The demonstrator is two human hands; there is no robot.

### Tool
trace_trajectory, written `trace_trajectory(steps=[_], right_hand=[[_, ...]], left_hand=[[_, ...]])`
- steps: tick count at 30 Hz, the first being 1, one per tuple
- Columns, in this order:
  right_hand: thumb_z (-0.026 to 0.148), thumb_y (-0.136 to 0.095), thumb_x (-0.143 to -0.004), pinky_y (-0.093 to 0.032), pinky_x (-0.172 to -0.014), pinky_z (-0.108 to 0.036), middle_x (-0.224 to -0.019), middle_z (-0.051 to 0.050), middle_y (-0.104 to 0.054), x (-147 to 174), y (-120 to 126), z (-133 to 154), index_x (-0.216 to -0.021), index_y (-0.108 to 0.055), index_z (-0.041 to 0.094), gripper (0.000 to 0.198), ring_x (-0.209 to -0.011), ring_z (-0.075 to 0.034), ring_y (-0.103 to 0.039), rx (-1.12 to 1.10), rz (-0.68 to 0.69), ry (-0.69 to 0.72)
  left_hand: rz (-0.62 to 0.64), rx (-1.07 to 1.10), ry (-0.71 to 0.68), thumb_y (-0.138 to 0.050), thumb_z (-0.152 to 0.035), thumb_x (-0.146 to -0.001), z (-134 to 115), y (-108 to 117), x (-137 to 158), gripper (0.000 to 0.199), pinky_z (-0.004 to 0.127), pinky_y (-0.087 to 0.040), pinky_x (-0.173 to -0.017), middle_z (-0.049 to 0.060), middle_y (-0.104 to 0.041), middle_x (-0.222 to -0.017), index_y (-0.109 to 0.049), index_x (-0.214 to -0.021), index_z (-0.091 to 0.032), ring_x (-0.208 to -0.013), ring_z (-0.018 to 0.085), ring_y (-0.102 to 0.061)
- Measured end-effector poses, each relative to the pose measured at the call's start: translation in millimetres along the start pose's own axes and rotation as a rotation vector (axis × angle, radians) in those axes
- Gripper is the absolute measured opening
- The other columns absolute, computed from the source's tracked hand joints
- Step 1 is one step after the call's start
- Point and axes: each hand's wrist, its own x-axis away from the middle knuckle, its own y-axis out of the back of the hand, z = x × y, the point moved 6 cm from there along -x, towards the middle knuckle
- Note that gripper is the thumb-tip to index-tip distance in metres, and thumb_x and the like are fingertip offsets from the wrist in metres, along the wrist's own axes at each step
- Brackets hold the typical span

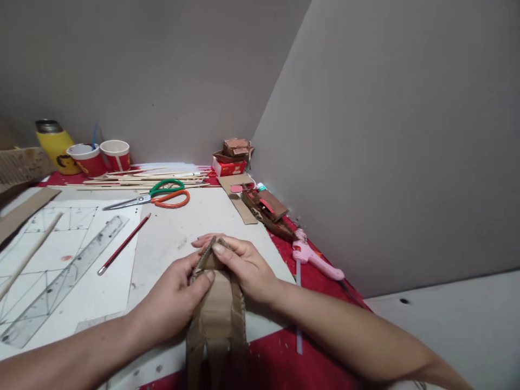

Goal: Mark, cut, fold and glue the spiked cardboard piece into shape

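Note:
Between my two hands is a folded brown cardboard piece (pixel 219 295), with raised sides and a pointed end facing away from me. My left hand (pixel 179 290) grips its left side near the tip, thumb resting on the inner edge. On the right side, my right hand (pixel 247 268) pinches the pointed end, its thumb on top and its fingers behind the cardboard. The cardboard's near end runs down toward my body and splits into strips, dim at the bottom of the view. Some fingertips of both hands are hidden behind the cardboard.
Scissors (pixel 152 199), a pencil (pixel 124 244) and a clear ruler (pixel 67 281) lie left on a drawn sheet. Wooden sticks (pixel 142 180), paper cups (pixel 116 154) and a yellow bottle (pixel 57 146) stand behind. Right are a cardboard boat (pixel 268 211) and a pink glue gun (pixel 314 257).

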Motion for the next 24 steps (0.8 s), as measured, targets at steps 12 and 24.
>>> trace_trajectory(steps=[12, 24], right_hand=[[0.033, -0.055, -0.094, -0.033, -0.112, -0.054, -0.14, -0.018, -0.058, 50.5, 122.3, 42.3, -0.132, -0.059, 0.015, 0.042, -0.13, -0.033, -0.05, 0.89, -0.154, -0.093], [0.031, -0.062, -0.098, -0.056, -0.088, -0.045, -0.128, -0.01, -0.062, 104.5, 190.1, -30.0, -0.125, -0.061, 0.019, 0.03, -0.105, -0.025, -0.065, 1.231, -0.272, -0.491]], left_hand=[[-0.199, -0.097, 0.194, -0.075, -0.043, -0.078, 2.7, 22.5, -2.8, 0.037, 0.033, -0.053, -0.069, 0.007, -0.077, -0.083, -0.069, -0.103, -0.016, -0.073, 0.026, -0.07], [-0.126, -0.197, 0.2, -0.064, -0.044, -0.086, 11.1, 28.9, -6.3, 0.037, 0.03, -0.051, -0.062, 0.009, -0.077, -0.091, -0.065, -0.112, -0.016, -0.072, 0.022, -0.068]])
